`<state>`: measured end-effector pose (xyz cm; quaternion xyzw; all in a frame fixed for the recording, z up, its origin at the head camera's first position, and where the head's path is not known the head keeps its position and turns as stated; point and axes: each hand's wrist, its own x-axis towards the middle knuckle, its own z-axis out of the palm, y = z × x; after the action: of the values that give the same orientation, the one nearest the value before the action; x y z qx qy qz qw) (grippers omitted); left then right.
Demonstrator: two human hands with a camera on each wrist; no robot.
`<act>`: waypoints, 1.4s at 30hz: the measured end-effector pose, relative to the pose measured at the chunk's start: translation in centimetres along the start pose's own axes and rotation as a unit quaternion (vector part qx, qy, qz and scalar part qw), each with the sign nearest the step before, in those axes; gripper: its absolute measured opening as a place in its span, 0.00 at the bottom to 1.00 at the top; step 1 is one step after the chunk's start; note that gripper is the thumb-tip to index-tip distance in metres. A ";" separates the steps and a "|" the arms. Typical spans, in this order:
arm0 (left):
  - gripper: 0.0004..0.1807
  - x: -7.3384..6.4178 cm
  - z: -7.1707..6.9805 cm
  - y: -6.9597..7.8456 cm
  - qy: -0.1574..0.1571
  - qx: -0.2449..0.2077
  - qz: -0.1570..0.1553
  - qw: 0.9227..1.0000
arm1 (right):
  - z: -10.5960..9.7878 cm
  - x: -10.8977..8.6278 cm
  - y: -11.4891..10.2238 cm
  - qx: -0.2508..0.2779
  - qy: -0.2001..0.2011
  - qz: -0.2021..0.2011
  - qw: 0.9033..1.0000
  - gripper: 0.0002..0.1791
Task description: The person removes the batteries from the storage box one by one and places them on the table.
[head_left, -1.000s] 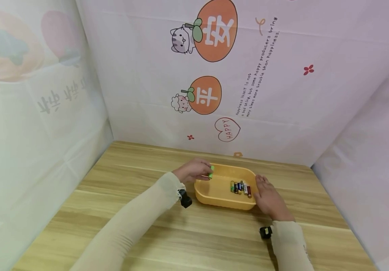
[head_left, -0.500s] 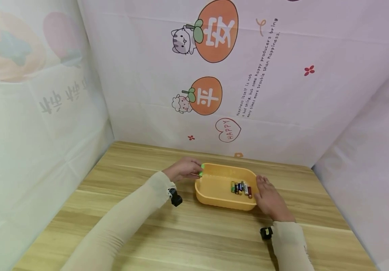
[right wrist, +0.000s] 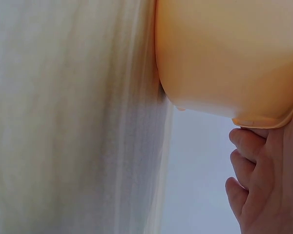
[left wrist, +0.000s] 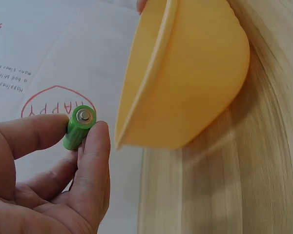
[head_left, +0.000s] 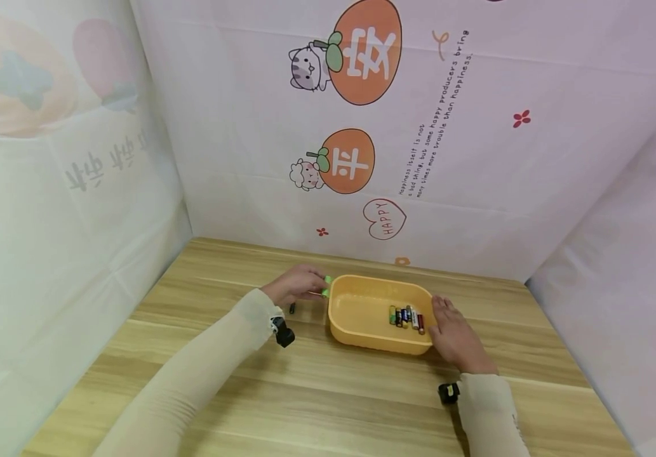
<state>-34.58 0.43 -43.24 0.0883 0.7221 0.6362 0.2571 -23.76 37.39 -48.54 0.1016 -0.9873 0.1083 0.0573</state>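
Observation:
My left hand [head_left: 299, 284] pinches a green battery [left wrist: 79, 127] between thumb and fingertips. In the left wrist view its metal end faces the camera. This hand is just beyond the left end of a yellow plastic basin [head_left: 381, 343], above the table. Inside the basin, several small batteries [head_left: 406, 317] in mixed colours lie side by side near the right end. My right hand [head_left: 458, 336] rests along the basin's right end with its fingers extended. In the right wrist view, that hand [right wrist: 263, 175] is right at the basin's rim.
A small dark object [head_left: 292, 308] lies on the wooden table [head_left: 328, 406] below my left hand. White printed cloth [head_left: 236, 127] rises behind the table and along both sides. Black wrist cameras sit on both sleeves.
My left hand has carried the green battery leftward, from over the basin to outside its left rim. The small dark object has come into view below it. My right hand stays put.

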 end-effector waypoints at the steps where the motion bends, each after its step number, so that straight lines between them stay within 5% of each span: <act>1: 0.19 0.0 -0.2 -0.1 0.003 -0.002 -0.001 1.000 | 0.0 0.0 0.0 0.001 0.000 0.001 1.000 0.33; 21: 0.20 -0.8 -4.9 -3.2 0.033 0.012 -0.012 0.999 | 0.3 0.0 0.1 0.017 0.003 0.002 1.000 0.32; 29: 0.22 -1.1 -5.9 -4.1 0.046 -0.016 -0.023 0.999 | 0.2 -0.1 -0.2 0.018 0.001 0.004 1.000 0.32; 42: 0.19 -1.6 -6.8 -5.6 0.065 0.000 -0.028 0.997 | 0.2 0.0 -0.2 0.015 0.003 0.012 1.000 0.32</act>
<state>-35.37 -7.20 -47.80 0.0264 0.7394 0.6332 0.2273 -23.69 37.15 -48.66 0.0899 -0.9866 0.1237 0.0576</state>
